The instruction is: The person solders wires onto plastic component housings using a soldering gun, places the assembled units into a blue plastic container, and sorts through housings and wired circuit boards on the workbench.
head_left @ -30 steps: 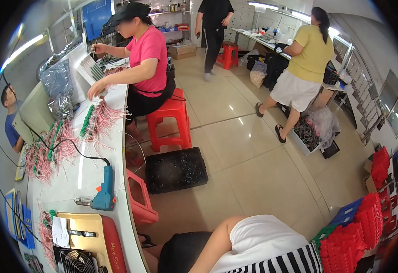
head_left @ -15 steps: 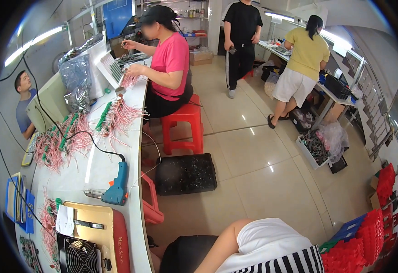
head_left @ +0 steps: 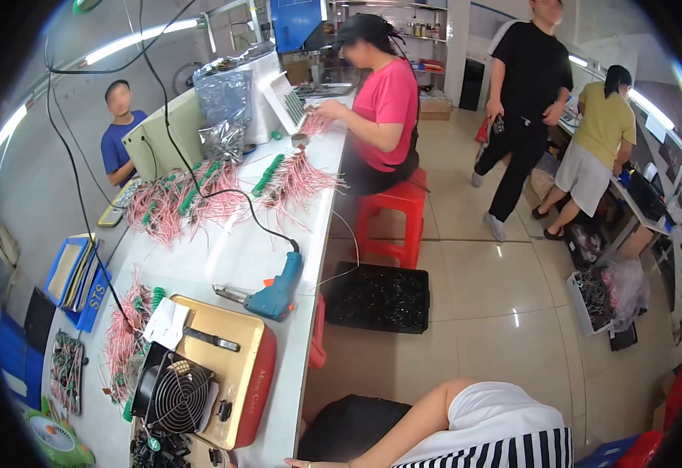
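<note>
My right arm comes out of a white sleeve at the lower right and reaches left to the white table. Only a sliver of my right hand, with a ring, shows by the table edge at the bottom; what its fingers do is cut off. My left hand is out of view. Nearest is a red and gold tin tray holding a strap-like black and silver item. A black fan with a wire guard leans on it, and white paper lies at its corner. Small black parts are heaped below the fan.
A teal soldering gun lies beyond the tray, its black cord trailing overhead. Bundles of pink wires with green connectors cover the far table. A person in pink sits there on a red stool. A black bin stands on the floor.
The view has swung left, so the table sits further right. Part of my right hand has come in at the lower edge. The person in black has walked closer.
</note>
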Demonstrator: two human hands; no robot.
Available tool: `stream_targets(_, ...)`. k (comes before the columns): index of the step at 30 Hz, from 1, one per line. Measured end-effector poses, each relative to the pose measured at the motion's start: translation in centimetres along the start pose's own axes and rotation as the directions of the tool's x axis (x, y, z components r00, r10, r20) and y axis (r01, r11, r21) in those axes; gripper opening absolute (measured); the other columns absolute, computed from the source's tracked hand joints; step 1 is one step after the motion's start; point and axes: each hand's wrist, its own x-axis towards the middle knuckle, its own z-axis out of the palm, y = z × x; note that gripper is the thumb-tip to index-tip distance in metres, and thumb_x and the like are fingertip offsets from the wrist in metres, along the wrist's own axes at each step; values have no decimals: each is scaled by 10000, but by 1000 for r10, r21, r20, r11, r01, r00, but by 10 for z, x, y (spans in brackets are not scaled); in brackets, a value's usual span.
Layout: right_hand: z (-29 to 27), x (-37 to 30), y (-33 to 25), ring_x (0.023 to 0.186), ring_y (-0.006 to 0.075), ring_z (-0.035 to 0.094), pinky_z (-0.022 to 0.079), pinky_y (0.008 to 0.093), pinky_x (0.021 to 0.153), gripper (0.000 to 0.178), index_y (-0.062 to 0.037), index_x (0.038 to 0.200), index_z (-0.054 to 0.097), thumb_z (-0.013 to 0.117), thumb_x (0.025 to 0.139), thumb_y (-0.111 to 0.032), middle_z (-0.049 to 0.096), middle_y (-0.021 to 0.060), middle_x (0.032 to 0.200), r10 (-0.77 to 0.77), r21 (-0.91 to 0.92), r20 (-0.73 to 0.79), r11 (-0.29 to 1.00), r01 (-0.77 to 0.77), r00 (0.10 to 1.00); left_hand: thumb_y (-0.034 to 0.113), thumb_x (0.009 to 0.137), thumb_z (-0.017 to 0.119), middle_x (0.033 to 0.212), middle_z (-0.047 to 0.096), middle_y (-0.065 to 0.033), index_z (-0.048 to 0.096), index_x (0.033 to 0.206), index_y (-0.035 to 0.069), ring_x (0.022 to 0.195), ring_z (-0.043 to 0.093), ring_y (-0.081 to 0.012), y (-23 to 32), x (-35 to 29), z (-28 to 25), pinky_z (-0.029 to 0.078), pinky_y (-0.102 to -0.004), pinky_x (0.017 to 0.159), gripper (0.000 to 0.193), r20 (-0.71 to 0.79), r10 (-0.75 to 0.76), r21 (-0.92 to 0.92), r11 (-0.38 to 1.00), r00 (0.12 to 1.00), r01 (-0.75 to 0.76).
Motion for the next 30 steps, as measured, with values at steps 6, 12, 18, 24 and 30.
stream_targets(6, 11, 25, 12, 1284, 407, 378, 311, 521, 1039, 725, 54, 1335, 372, 629, 792, -352, 378, 255, 1394, -64, 133, 15, 989, 61, 998, 115, 790, 604, 1146, 605, -174, 557, 1229, -1, 1075, 561, -306, -47, 2, -3, 383, -412, 974, 456, -156, -139, -109, 986, 978, 123)
stream_targets(12, 5, 31, 17, 1308, 413, 354, 284, 606, 1028, 810, 21, 1364, 325, 681, 765, -393, 375, 256, 1392, 21, 155, 310, 985, -73, 950, 165, 714, 638, 1132, 616, -95, 570, 1197, 70, 1070, 563, -267, -44, 3, -14, 343, -466, 941, 497, 53, 93, 75, 992, 994, -97)
stream_targets(18, -4, 36, 4, 1191, 444, 461, 314, 519, 1042, 577, 52, 1271, 474, 683, 783, -174, 502, 263, 1277, -74, 297, 190, 955, 14, 979, 194, 753, 610, 1190, 571, -53, 531, 1250, 124, 1131, 530, -211, -40, -15, -17, 340, -462, 961, 508, -21, 54, 222, 974, 998, -48)
stream_targets(24, -17, 54, 9, 1068, 451, 516, 412, 489, 933, 443, 82, 1168, 548, 677, 797, -124, 572, 258, 1142, -220, 303, 188, 940, 157, 957, 197, 762, 599, 1118, 593, -12, 571, 1206, 154, 1082, 548, -170, -34, -18, -9, 359, -437, 960, 447, -119, 74, 131, 990, 990, -58)
stream_targets(30, -15, 55, 26, 1053, 436, 524, 422, 480, 926, 437, 79, 1170, 549, 667, 815, -147, 570, 253, 1114, -241, 290, 173, 939, 184, 955, 205, 765, 610, 1108, 592, -19, 575, 1192, 148, 1081, 548, -175, -33, -8, -6, 356, -428, 947, 432, -91, 71, 104, 993, 993, -61)
